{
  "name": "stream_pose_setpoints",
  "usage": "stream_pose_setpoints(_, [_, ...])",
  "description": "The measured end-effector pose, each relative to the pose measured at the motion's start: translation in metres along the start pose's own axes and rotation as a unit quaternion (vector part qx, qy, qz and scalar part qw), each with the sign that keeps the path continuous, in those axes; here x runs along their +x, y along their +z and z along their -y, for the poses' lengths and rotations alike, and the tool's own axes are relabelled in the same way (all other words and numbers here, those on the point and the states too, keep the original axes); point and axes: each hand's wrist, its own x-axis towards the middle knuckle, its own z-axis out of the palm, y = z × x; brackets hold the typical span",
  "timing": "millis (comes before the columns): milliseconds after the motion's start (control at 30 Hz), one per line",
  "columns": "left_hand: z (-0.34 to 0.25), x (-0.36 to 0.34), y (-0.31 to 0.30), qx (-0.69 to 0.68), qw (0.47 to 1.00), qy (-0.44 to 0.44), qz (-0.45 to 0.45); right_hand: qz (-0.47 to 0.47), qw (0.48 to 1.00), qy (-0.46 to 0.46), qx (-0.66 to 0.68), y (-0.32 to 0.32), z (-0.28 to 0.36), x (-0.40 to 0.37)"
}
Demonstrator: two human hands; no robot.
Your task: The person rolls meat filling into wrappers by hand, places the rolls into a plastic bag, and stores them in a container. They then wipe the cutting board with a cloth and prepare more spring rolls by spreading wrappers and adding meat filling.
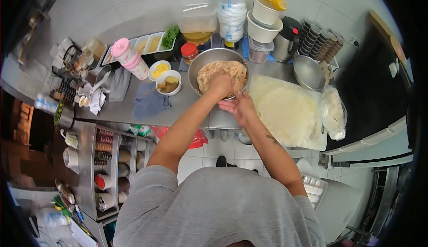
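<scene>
A steel mixing bowl stands at the counter's front and holds a pale brownish minced mixture, which looks like minced meat. My left hand is down in this mixture, its fingers curled and partly buried. At the near right side of the bowl, my right hand grips the rim, thumb up by the edge and fingers stretched beneath. Just right of it lies a white board bearing a wide, flat pale sheet that looks like dough.
Left of the bowl stand a small bowl with yellow contents, another white bowl, a red-lidded jar and a pink tumbler. A blue cloth lies on the counter. Stacked tubs, a kettle and an empty metal bowl stand right.
</scene>
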Motion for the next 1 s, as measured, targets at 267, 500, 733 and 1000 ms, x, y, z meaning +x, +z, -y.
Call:
stream_pose_setpoints(267, [-0.011, -0.012, -0.011, -0.046, 0.995, 0.034, 0.078, -0.015, 0.999, -0.004, 0.048, -0.001, -0.008, 0.007])
stream_pose_setpoints(500, [0.003, -0.009, -0.001, -0.065, 0.987, 0.061, 0.133, 0.016, 0.996, -0.035, 0.076, -0.004, -0.021, 0.009])
stream_pose_setpoints(733, [0.001, -0.022, -0.022, -0.138, 0.976, 0.041, 0.161, 0.065, 0.989, 0.006, 0.136, -0.015, -0.032, 0.019])
stream_pose_setpoints(1000, [-0.009, -0.023, -0.078, -0.345, 0.925, -0.024, 0.154, 0.115, 0.981, -0.007, 0.155, -0.018, -0.027, 0.015])
